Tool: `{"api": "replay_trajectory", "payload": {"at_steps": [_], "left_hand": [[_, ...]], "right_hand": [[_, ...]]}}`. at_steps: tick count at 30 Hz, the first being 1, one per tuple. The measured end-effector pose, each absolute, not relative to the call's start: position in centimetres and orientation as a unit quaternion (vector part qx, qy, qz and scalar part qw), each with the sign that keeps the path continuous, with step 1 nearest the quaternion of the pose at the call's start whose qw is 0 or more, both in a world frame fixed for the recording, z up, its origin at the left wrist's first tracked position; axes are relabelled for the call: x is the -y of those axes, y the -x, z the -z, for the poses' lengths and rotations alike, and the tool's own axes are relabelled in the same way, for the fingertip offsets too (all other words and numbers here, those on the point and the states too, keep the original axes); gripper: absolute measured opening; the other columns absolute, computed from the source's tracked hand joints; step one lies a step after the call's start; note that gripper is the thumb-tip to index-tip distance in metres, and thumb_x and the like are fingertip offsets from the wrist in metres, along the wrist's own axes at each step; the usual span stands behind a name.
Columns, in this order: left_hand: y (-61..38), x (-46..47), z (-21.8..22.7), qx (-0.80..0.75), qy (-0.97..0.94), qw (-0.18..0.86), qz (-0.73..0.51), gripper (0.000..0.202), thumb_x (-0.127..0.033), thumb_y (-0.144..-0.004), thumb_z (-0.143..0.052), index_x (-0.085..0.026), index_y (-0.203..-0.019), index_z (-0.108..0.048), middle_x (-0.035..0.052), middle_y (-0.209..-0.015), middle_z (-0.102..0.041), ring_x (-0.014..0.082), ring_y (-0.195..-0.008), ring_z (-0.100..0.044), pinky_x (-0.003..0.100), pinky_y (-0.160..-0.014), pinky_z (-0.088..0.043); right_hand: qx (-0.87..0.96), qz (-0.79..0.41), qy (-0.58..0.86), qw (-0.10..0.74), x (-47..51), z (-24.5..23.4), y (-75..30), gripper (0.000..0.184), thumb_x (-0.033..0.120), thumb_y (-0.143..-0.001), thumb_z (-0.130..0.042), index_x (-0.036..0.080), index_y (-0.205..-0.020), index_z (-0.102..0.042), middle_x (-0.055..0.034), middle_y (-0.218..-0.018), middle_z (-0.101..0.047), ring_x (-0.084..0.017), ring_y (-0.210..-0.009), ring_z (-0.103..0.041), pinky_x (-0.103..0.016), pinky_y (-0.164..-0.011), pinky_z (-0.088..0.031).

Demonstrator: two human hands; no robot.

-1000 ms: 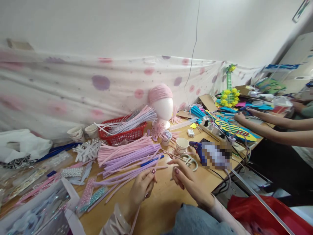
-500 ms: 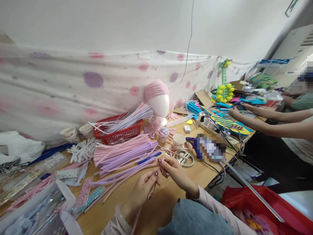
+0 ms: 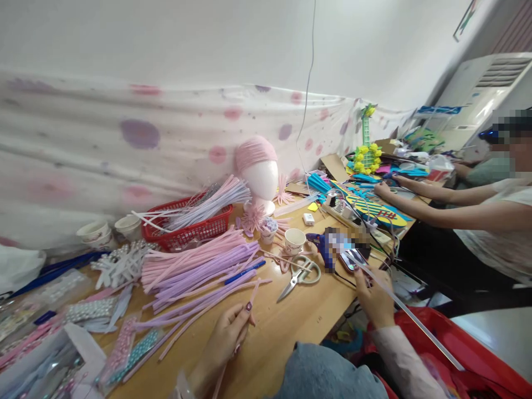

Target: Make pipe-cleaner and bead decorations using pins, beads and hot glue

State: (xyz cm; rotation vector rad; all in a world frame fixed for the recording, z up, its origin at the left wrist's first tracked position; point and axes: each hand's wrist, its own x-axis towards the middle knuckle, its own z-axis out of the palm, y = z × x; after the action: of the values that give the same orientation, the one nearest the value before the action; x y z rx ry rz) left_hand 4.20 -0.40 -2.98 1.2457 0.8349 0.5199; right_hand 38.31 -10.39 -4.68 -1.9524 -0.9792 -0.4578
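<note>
My left hand (image 3: 230,334) hovers low over the wooden table (image 3: 299,316), pinched shut on a pink pipe cleaner (image 3: 252,292) that sticks up from my fingertips and hangs down below my palm. My right hand (image 3: 375,298) is out at the table's right edge, fingers loosely apart, one fingertip touching a phone (image 3: 352,259) lying there. Between the hands lie scissors (image 3: 301,273) with pale handles.
A heap of pink and lilac pipe cleaners (image 3: 195,265) with a blue pen (image 3: 245,272) fills the middle, behind it a red basket (image 3: 188,230) and a foam head (image 3: 258,176). A paper cup (image 3: 295,239), a long metal strip (image 3: 411,317), another person's arms (image 3: 436,206) at right.
My right hand left the pipe cleaner and swung right to the phone at the table edge. My left hand stays pinched on the pipe cleaner. The view has turned to the right.
</note>
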Motion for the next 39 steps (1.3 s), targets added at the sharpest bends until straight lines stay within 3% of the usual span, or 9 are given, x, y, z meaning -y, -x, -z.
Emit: {"api": "replay_trajectory", "payload": {"at_steps": [3, 6, 14, 24, 32, 39], "left_hand": [[-4.3, 0.6, 3.2, -0.382, -0.56, 0.697, -0.233, 0.062, -0.081, -0.064, -0.053, -0.019, -0.066, -0.052, -0.0125, -0.033, -0.027, 0.0056, -0.032, -0.02, 0.021, -0.037, -0.017], [-4.4, 0.9, 3.0, -0.388, -0.564, 0.69, -0.235, 0.064, -0.082, -0.063, -0.052, -0.019, -0.065, -0.052, -0.0121, -0.033, -0.026, 0.0057, -0.033, -0.02, 0.022, -0.038, -0.016], [-4.3, 0.7, 4.1, -0.395, -0.523, 0.712, -0.253, 0.063, -0.082, -0.06, -0.056, -0.02, -0.065, -0.05, -0.0131, -0.032, -0.025, 0.0052, -0.031, -0.018, 0.02, -0.034, -0.014], [-4.2, 0.4, 4.8, -0.392, -0.493, 0.727, -0.273, 0.059, -0.078, -0.063, -0.059, -0.02, -0.066, -0.051, -0.0135, -0.031, -0.025, 0.0041, -0.029, -0.016, 0.017, -0.031, -0.016], [-4.3, 0.5, 4.7, -0.387, -0.471, 0.743, -0.275, 0.054, -0.073, -0.066, -0.062, -0.019, -0.067, -0.051, -0.0133, -0.031, -0.026, 0.0036, -0.029, -0.014, 0.017, -0.031, -0.013], [-4.4, 0.5, 4.6, -0.394, -0.481, 0.735, -0.269, 0.061, -0.08, -0.061, -0.058, -0.02, -0.065, -0.05, -0.0133, -0.03, -0.025, 0.0038, -0.028, -0.014, 0.018, -0.031, -0.013]], "right_hand": [[0.412, 0.22, 0.804, 0.367, 10.3, 4.9, -41.6, 0.039, 0.052, -0.078, -0.046, 0.018, -0.087, -0.063, -0.0156, -0.09, -0.07, -0.038, -0.103, -0.055, -0.052, -0.089, -0.039], [0.468, 0.199, 0.803, 0.311, 9.9, 5.4, -42.6, 0.036, 0.05, -0.08, -0.046, 0.021, -0.086, -0.066, -0.0131, -0.095, -0.071, -0.036, -0.109, -0.055, -0.05, -0.089, -0.041], [0.472, 0.236, 0.757, 0.385, 8.9, 4.0, -45.4, 0.034, 0.046, -0.084, -0.046, 0.02, -0.084, -0.069, -0.0121, -0.088, -0.072, -0.028, -0.09, -0.064, -0.041, -0.081, -0.048], [0.525, 0.169, 0.782, 0.291, 5.3, 1.2, -48.8, 0.036, 0.033, -0.088, -0.034, 0.02, -0.067, -0.061, -0.0145, -0.077, -0.066, -0.028, -0.079, -0.059, -0.041, -0.072, -0.044], [0.532, 0.152, 0.799, 0.237, 4.0, 0.9, -48.4, 0.04, 0.027, -0.09, -0.031, 0.018, -0.064, -0.059, -0.0146, -0.071, -0.064, -0.027, -0.071, -0.057, -0.037, -0.063, -0.04], [0.523, 0.21, 0.796, 0.22, 4.2, 0.9, -49.0, 0.04, 0.025, -0.091, -0.03, 0.017, -0.07, -0.063, -0.0146, -0.078, -0.066, -0.027, -0.074, -0.059, -0.036, -0.066, -0.041]]}}
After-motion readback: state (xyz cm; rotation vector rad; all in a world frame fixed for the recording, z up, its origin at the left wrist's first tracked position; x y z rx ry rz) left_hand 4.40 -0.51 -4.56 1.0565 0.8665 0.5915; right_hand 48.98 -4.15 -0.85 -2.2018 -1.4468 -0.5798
